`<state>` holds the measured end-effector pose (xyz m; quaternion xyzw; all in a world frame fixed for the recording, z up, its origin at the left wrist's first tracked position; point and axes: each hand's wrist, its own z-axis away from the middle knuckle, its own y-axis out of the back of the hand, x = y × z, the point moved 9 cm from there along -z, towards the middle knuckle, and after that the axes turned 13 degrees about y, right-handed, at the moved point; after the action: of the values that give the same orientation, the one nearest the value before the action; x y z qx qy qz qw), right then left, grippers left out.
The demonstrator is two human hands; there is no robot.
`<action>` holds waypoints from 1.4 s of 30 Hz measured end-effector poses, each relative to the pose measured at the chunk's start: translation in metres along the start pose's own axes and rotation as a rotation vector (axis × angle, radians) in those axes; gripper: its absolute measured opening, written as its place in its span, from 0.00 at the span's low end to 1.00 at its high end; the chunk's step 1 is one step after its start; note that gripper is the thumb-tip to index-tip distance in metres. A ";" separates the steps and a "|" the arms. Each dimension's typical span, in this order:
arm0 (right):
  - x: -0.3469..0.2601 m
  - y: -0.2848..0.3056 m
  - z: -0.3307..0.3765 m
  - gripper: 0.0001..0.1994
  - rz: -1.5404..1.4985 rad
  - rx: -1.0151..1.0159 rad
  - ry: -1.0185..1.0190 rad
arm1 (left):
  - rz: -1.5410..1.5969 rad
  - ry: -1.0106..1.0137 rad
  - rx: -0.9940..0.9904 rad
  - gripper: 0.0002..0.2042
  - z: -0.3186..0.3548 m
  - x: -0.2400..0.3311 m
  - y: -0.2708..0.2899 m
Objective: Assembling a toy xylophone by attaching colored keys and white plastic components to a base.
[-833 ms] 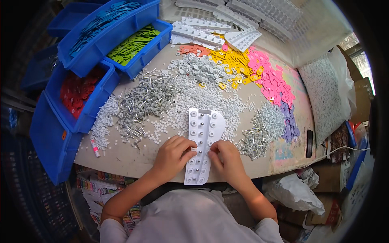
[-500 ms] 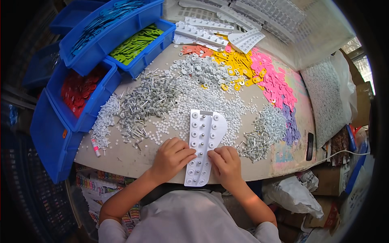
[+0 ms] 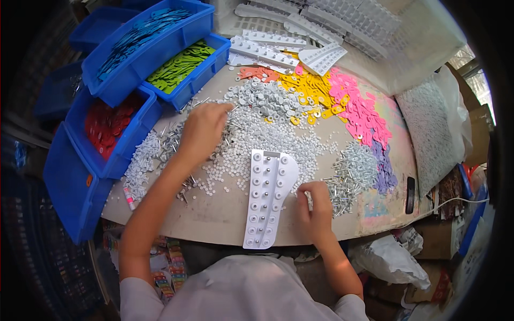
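Note:
A white moulded holder (image 3: pixel 264 211) lies on the table in front of me, set with white ring-shaped pieces along both sides and a row of small metal heads down its middle. My left hand (image 3: pixel 206 131) reaches over the loose parts, its fingertips bent together at the edge of the heap of white ring pieces (image 3: pixel 263 95). What those fingers hold, if anything, is hidden. To the right of the holder, apart from it, my right hand (image 3: pixel 317 209) is curled, with thumb and forefinger drawn together; I cannot make out anything between them. Small white discs (image 3: pixel 257 128) spread beyond the holder.
Blue bins (image 3: pixel 174 91) hold blue, green and red tabs at left. Yellow tabs (image 3: pixel 308 85), pink tabs (image 3: pixel 358 104) and purple tabs (image 3: pixel 384 168) lie at right, near metal pins (image 3: pixel 345 187). Behind stand filled white holders (image 3: pixel 262 53) and a crate (image 3: pixel 417 37).
Both hands have come off the white holder. My left hand has moved forward and left to the loose parts; my right hand has shifted a little right. The holder stays nearly in place.

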<state>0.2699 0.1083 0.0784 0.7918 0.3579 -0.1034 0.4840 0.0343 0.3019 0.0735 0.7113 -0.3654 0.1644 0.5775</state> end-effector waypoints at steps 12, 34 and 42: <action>0.083 -0.009 -0.083 0.07 0.167 -0.108 -0.032 | -0.150 0.073 -0.124 0.04 -0.065 -0.064 -0.034; 0.054 -0.014 -0.086 0.06 -0.009 -0.035 0.003 | 0.477 0.090 -0.454 0.05 0.148 0.052 -0.011; -0.032 -0.027 0.010 0.05 -0.342 -0.335 -0.172 | 0.410 0.122 -0.497 0.06 0.176 0.057 -0.033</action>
<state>0.2304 0.0929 0.0710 0.6166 0.4564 -0.1900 0.6127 0.0632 0.1193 0.0391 0.4491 -0.4945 0.2254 0.7093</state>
